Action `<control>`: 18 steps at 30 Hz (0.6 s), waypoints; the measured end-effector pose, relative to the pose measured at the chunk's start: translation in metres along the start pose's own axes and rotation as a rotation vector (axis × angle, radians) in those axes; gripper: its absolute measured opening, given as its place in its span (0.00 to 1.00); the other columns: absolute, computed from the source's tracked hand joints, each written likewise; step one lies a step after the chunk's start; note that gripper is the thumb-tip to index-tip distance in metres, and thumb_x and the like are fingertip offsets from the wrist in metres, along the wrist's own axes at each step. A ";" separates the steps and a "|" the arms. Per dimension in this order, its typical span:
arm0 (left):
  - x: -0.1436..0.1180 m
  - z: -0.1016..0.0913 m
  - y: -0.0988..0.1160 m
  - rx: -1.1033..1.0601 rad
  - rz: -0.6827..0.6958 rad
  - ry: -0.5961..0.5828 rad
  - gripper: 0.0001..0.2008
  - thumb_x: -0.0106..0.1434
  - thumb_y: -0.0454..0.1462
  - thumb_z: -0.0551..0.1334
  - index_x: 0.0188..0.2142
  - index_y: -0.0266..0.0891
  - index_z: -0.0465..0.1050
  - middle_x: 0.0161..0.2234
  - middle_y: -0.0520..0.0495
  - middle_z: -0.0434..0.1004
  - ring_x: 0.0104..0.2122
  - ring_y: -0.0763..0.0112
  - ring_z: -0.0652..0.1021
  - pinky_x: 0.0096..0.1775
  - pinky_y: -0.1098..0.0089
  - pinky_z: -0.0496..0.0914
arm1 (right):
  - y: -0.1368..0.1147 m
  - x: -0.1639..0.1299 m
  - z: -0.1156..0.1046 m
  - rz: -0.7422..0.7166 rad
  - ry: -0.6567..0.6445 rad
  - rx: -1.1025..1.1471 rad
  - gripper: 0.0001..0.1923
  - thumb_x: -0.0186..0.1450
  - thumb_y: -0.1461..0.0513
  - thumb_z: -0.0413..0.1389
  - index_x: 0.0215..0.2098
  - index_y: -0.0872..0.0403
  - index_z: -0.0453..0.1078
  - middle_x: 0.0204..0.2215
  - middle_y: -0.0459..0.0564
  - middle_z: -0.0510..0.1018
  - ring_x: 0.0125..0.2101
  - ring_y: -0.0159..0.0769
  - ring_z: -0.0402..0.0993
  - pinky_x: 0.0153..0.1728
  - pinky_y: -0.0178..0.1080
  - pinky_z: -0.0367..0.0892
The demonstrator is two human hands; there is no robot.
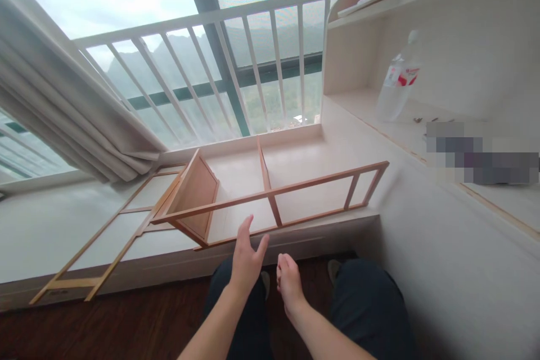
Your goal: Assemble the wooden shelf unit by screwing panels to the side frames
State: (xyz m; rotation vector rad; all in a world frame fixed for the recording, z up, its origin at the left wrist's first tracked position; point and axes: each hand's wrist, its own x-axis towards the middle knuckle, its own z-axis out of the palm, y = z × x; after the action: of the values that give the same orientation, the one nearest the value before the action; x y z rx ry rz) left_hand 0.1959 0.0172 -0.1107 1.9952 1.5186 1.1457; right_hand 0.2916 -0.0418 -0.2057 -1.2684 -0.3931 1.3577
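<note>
A partly assembled wooden frame (276,211) lies on the white window ledge in front of me, with a wood panel (196,194) fixed at its left end and a slat (263,163) reaching back from its middle. My left hand (248,256) is close to the frame's near lower rail, fingers stretched and thumb apart, holding nothing. Whether its fingertips touch the rail I cannot tell. To its right, my right hand (290,281) hovers over the gap between my knees with curled fingers. What it holds, if anything, is hidden inside.
Left of the assembly, a ladder-like wooden frame (103,278) leans across the ledge (25,242), overhanging its edge. A grey curtain (80,79) and white railing (202,90) stand behind. On the right shelf are a plastic bottle (399,81), small metal bits (417,120) and a blurred-out object (485,154).
</note>
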 end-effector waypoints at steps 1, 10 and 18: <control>0.017 0.015 0.003 -0.019 -0.012 0.004 0.32 0.69 0.47 0.62 0.68 0.39 0.60 0.68 0.33 0.64 0.68 0.50 0.67 0.65 0.48 0.67 | -0.003 -0.001 -0.004 0.013 -0.018 0.021 0.27 0.61 0.39 0.56 0.26 0.49 0.53 0.17 0.35 0.52 0.18 0.26 0.42 0.18 0.32 0.41; 0.059 0.071 0.016 -0.010 -0.040 -0.060 0.18 0.71 0.43 0.59 0.55 0.38 0.73 0.56 0.35 0.79 0.60 0.51 0.76 0.60 0.53 0.68 | -0.013 -0.010 -0.016 0.012 -0.050 0.094 0.28 0.58 0.39 0.61 0.27 0.48 0.55 0.17 0.34 0.51 0.17 0.25 0.41 0.18 0.32 0.38; 0.057 0.069 0.019 0.038 -0.037 -0.069 0.16 0.71 0.42 0.57 0.53 0.39 0.75 0.48 0.38 0.83 0.50 0.53 0.80 0.53 0.56 0.71 | -0.015 -0.015 -0.025 0.018 -0.087 0.025 0.27 0.58 0.38 0.59 0.26 0.48 0.55 0.15 0.34 0.50 0.16 0.26 0.40 0.18 0.34 0.37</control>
State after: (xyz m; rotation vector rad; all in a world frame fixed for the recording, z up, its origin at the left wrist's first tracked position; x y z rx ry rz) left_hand 0.2667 0.0751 -0.1165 2.0013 1.5469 1.0293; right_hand 0.3160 -0.0616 -0.1959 -1.1982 -0.4247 1.4321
